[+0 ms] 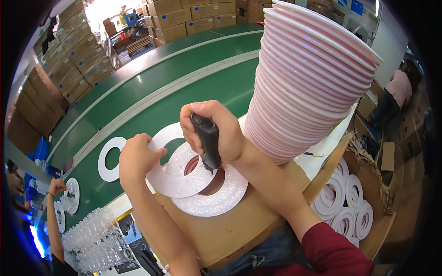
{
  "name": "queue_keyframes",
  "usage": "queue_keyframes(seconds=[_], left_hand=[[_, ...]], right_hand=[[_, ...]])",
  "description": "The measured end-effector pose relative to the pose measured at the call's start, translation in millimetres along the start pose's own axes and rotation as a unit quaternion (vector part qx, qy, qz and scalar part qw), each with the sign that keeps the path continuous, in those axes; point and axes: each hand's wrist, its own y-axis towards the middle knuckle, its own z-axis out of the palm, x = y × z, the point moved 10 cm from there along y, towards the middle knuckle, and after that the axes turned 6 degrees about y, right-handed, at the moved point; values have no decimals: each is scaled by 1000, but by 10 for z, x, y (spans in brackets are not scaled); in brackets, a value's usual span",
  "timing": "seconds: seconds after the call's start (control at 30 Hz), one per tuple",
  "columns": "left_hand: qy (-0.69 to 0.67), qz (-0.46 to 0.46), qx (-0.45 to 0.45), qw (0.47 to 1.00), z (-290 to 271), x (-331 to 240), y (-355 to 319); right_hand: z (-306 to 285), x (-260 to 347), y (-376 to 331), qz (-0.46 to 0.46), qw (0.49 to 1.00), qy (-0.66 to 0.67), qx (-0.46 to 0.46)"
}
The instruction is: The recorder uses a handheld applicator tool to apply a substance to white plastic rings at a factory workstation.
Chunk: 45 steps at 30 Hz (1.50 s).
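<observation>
My left hand (137,158) pinches the left edge of a flat, glittery white ring (182,184). That ring overlaps a second white ring (216,202), whose round opening shows a pinkish-red inside. Both sit above a brown cardboard surface (193,230) in front of me. A black-handled tool (206,142) is gripped in my right hand (221,131), its lower end pointing down at the rings' overlapping inner edges. The tip is too small to make out. Close to the right of that hand rises a tall, leaning stack of nested pinkish-white cone-shaped pieces (308,87).
Beyond lies a green conveyor belt (198,78) carrying another white ring (110,158). A cardboard box (386,225) at right holds several white rings (343,198). At lower left are clear plastic pieces (92,239) and another person's hand (57,186). Stacked cartons (172,20) stand behind.
</observation>
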Motion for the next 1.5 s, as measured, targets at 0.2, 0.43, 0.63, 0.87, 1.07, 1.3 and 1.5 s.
queue_keyframes(seconds=[0.2, 0.43, 0.63, 0.87, 1.07, 1.3, 1.5], left_hand=[[5, 5, -10, 1000, -21, 7, -5], [6, 9, -10, 1000, 13, 19, 17], [6, 8, -3, 1000, 7, 16, 10], [4, 6, 0, 1000, 7, 6, 9], [4, -5, 8, 1000, 1, 0, -5], [8, 0, 2, 1000, -5, 8, 5], [-1, 25, -13, 1000, 5, -31, 19]], right_hand=[[-1, -42, 3, 1, 1000, -2, -4], [7, -99, 3, -4, 1000, 9, 3], [55, -46, 1, -23, 999, -29, 15], [43, -6, -2, -18, 998, -51, 10], [60, -8, 4, -27, 998, -51, 26], [10, 13, 26, -10, 1000, -14, -2], [-27, 74, 28, -52, 998, -6, 22]])
